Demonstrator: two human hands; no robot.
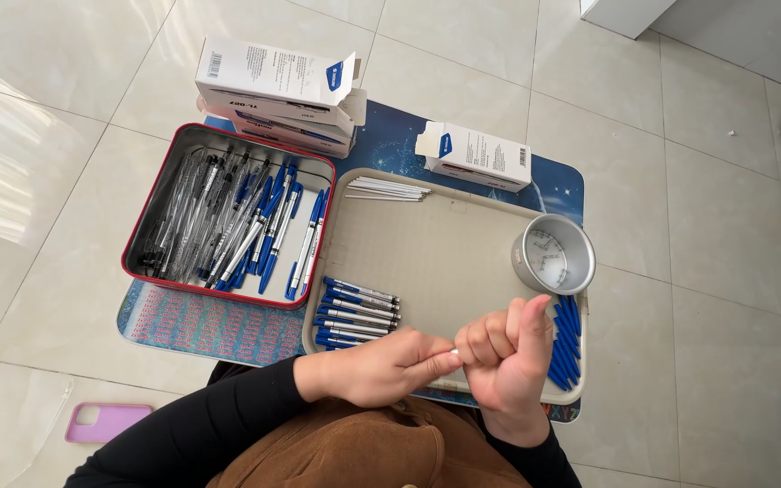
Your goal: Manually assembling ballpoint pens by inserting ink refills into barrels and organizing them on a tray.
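My left hand (381,369) and my right hand (506,354) meet over the near edge of a beige tray (445,253). Between them they pinch a thin white pen part, of which only a small tip (454,351) shows. My right hand is curled into a fist around it, thumb raised. A row of assembled blue-and-white pens (356,313) lies on the tray just left of my hands. A pile of blue pen caps (564,348) lies to the right of my right hand. Several thin white refills (389,189) rest at the tray's far edge.
A red tin (226,217) full of clear pen barrels and blue pens stands left of the tray. A small round metal tin (552,254) sits on the tray's right side. White cardboard boxes (275,86) (475,155) lie behind. A pink phone (106,422) lies on the tiled floor.
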